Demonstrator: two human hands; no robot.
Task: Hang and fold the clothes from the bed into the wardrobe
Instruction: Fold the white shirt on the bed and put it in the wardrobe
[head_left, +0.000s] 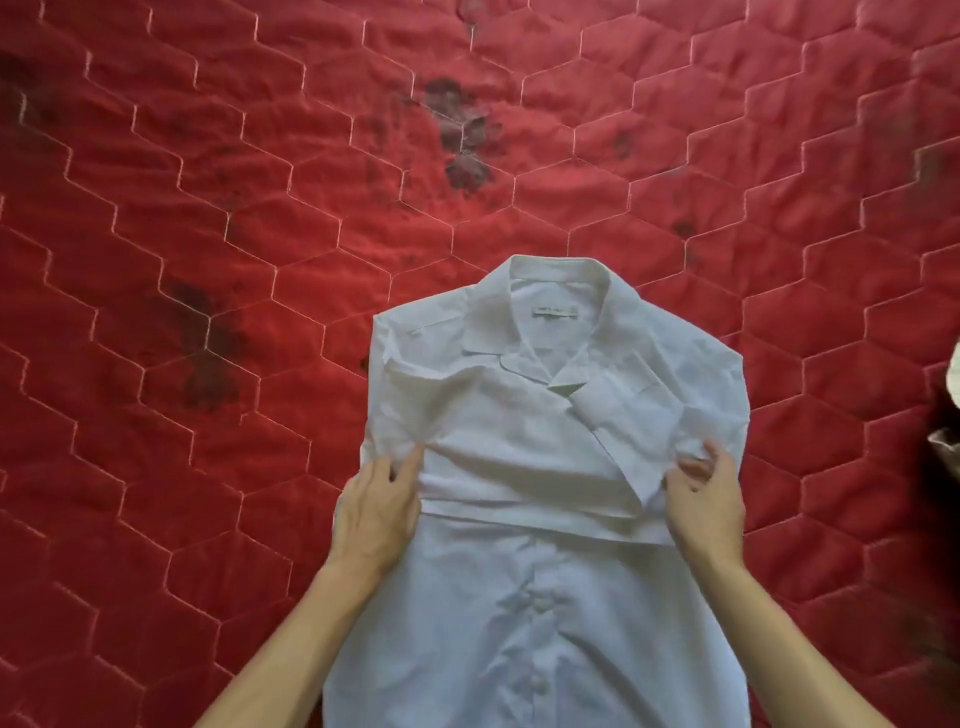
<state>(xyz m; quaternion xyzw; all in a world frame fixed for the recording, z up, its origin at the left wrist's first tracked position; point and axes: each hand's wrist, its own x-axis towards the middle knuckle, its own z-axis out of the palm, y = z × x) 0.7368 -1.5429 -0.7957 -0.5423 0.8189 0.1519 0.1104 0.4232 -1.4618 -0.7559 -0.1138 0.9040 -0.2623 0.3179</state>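
Note:
A white collared shirt (524, 431) lies flat on the red quilted bed cover (208, 208), collar pointing away from me, buttons facing up. Both sleeves are folded across the chest. My left hand (376, 512) pinches the shirt's left edge at the folded sleeve, thumb on top of the cloth. At the right edge my right hand (706, 504) grips the fabric with curled fingers. The shirt's lower part runs out of view at the bottom between my forearms.
The bed cover has hexagon stitching and dark floral patches (462, 135). At the right border a bit of another pale and dark cloth (948, 415) shows. No wardrobe is in view.

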